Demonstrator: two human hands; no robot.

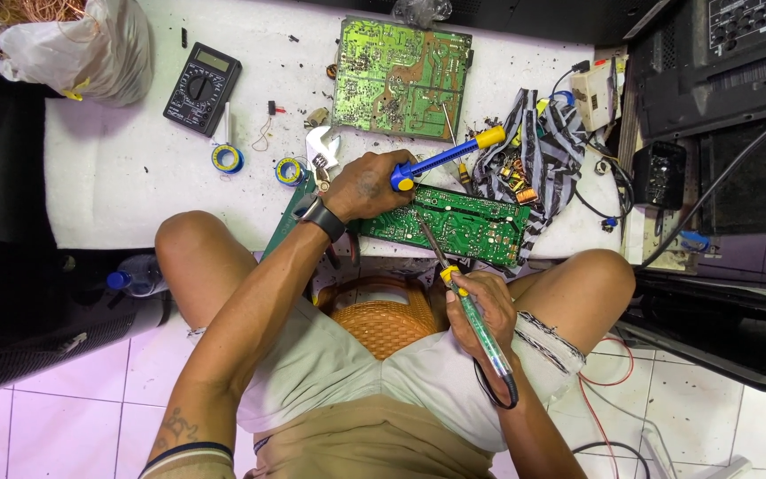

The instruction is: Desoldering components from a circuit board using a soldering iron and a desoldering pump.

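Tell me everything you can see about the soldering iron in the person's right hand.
The soldering iron is a slim tool with a clear greenish plastic handle, a yellow collar and a thin dark metal shaft. The right hand grips its handle, above the lap. It lies slanted, tip pointing up and left onto the near edge of the green circuit board on the white table. A black cord leaves its rear end. Whether it is hot cannot be told.

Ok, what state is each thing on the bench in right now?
Left hand: closed around the blue desoldering pump.
Right hand: holding the soldering iron, tip on the near circuit board.
Far circuit board: lying flat, untouched.
Multimeter: lying flat, untouched.
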